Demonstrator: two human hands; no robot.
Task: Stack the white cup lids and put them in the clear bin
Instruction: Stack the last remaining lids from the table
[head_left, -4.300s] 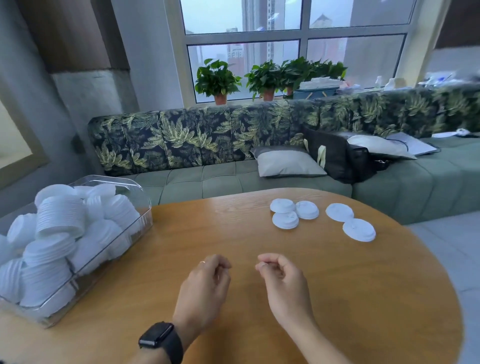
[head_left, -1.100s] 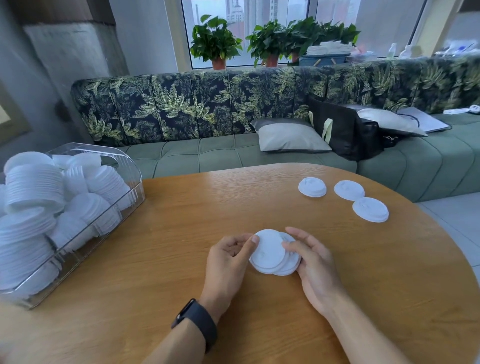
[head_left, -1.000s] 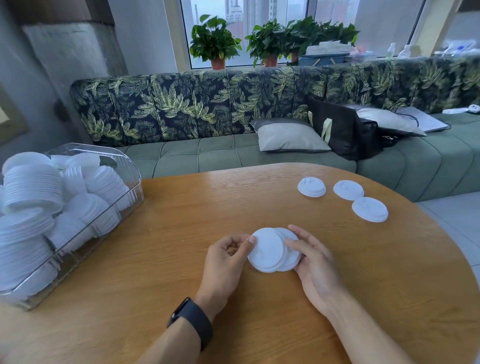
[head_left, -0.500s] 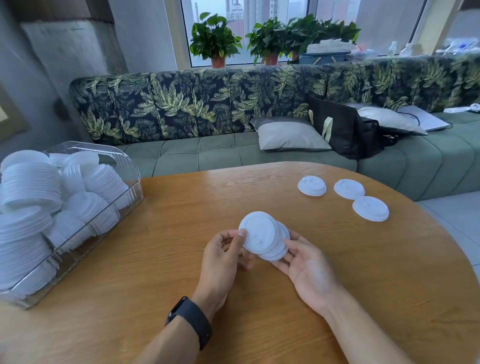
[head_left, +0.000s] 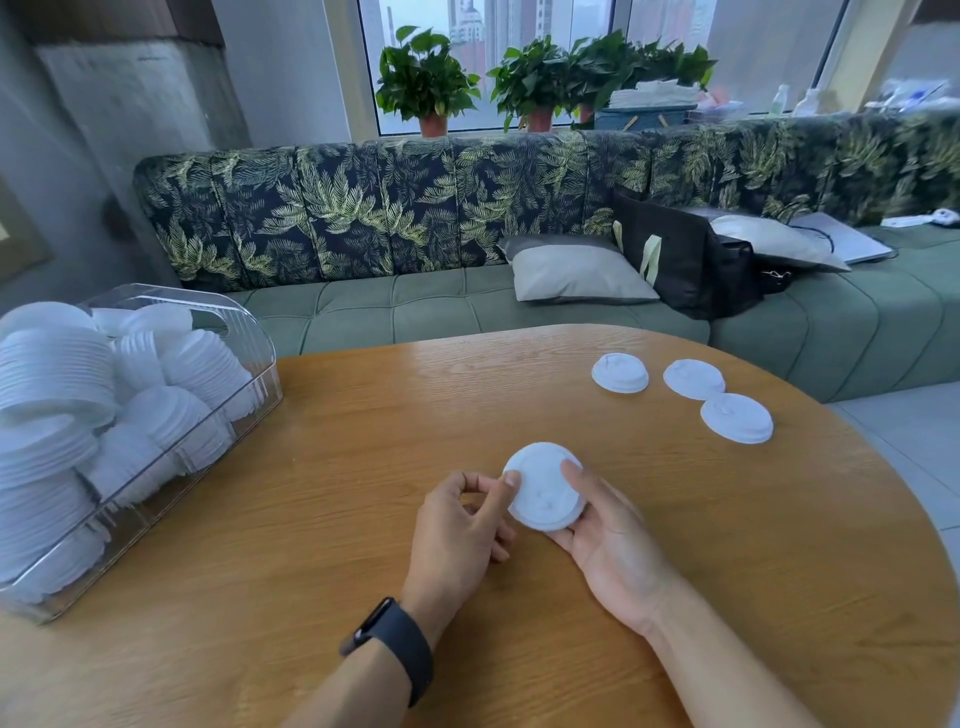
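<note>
So roughly midway, it'd be said. A small set of held lids (head_left: 545, 488) is kept just above the surface (head_left: 363, 415), near the middle. They're nested so neatly that the count can't be made out. The set is cradled from below and the right by the right grip (head_left: 613, 540), with the thumb laid over the top face, so that one is grasping the lids. The left rim is pinched by the left grip (head_left: 460, 525), thumb tip on the edge and the other fingers curled in behind it, so the lids are grasped from that side too. Three loose lids (head_left: 694, 379) are left lying flat at the far right of the surface, near each other but not stacked, well apart from both grips. The clear bin (head_left: 249, 332) is parked at the left edge and is already crammed with white lid stacks (head_left: 57, 364), some upright and some tipped over. So what's left, as judged from here: the three strays need to be gathered onto the held set, and then the whole lot has to be carried across to the bin, where room looks tight.
</note>
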